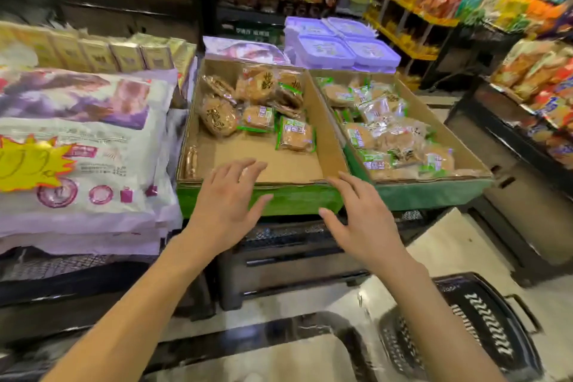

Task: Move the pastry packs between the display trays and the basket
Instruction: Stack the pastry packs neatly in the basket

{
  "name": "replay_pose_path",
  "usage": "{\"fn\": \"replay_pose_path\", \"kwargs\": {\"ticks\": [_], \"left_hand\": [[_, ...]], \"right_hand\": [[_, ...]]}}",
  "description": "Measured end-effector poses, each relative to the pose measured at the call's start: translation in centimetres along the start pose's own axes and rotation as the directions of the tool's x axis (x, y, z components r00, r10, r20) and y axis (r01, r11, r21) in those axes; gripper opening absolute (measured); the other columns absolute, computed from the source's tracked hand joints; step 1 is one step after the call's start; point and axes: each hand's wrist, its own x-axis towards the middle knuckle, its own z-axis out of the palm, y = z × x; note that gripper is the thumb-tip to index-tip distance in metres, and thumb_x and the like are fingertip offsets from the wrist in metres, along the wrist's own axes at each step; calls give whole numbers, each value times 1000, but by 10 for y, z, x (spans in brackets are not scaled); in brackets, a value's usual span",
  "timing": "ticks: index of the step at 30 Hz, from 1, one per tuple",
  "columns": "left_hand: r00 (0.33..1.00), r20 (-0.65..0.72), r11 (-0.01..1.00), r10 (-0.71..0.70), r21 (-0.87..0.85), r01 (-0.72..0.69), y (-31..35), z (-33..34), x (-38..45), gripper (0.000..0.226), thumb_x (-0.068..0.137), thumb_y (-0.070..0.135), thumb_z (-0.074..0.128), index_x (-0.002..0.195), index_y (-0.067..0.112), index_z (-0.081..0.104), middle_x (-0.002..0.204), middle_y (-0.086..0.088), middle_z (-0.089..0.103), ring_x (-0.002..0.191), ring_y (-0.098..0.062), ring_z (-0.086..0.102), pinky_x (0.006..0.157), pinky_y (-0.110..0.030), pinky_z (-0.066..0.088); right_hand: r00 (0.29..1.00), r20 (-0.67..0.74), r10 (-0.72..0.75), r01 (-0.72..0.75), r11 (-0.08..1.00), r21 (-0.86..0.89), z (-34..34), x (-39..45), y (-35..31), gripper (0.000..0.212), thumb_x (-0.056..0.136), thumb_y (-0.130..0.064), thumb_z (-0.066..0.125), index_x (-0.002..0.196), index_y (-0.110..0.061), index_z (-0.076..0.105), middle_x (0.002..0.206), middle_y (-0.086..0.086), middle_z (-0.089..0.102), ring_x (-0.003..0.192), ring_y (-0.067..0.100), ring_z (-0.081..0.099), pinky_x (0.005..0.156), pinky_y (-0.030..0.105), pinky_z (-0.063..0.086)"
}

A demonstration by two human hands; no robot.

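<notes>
Two cardboard display trays (328,146), one black basket (483,319), two hands, four purple tubs (325,49).

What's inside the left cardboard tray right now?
The left cardboard tray holds pastry packs bunched toward its far end; the near floor is bare cardboard. One pack stands against the left wall. Packs lower in the pile are covered.

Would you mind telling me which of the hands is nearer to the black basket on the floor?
Right. The right hand hangs above and to the left of the black basket; the left hand is farther left, at the front edge of the left tray.
</notes>
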Motion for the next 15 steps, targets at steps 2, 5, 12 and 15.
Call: {"fn": "replay_pose_path", "kwargs": {"ticks": [2, 5, 12, 15], "left_hand": [[1000, 10, 1000, -25, 7, 25, -9, 13, 24, 57, 96, 55, 47, 135, 15, 55, 131, -9, 60, 114, -33, 58, 94, -49, 49], [996, 58, 997, -72, 46, 69, -26, 31, 57, 62, 97, 59, 43, 137, 14, 56, 132, -10, 60, 116, -32, 59, 96, -48, 48], [966, 103, 966, -238, 127, 224, -58, 66, 101, 63, 93, 65, 41, 134, 19, 59, 126, -3, 63, 109, -28, 62, 85, -43, 52], [940, 98, 935, -326, 181, 305, -61, 72, 115, 62, 95, 66, 38, 135, 22, 57, 125, 1, 62, 110, -24, 60, 83, -42, 50]], "right_hand": [[1000, 7, -18, 18, 1000, 14, 5, 32, 12, 55, 97, -43, 59, 146, -18, 49, 150, 5, 47, 139, 23, 39, 113, 39, 36], [998, 33, -53, 52, 998, 23, 16, 84, 31, 56, 97, -41, 61, 145, -15, 50, 147, 7, 48, 137, 25, 40, 112, 34, 31], [967, 233, -104, 102, 995, 17, 58, 210, 72, 64, 96, -44, 60, 152, -19, 38, 154, 7, 39, 143, 27, 33, 116, 39, 31], [935, 337, -109, 114, 993, 4, 79, 263, 83, 66, 96, -49, 58, 152, -21, 36, 152, 7, 39, 140, 30, 36, 112, 41, 35]]}}
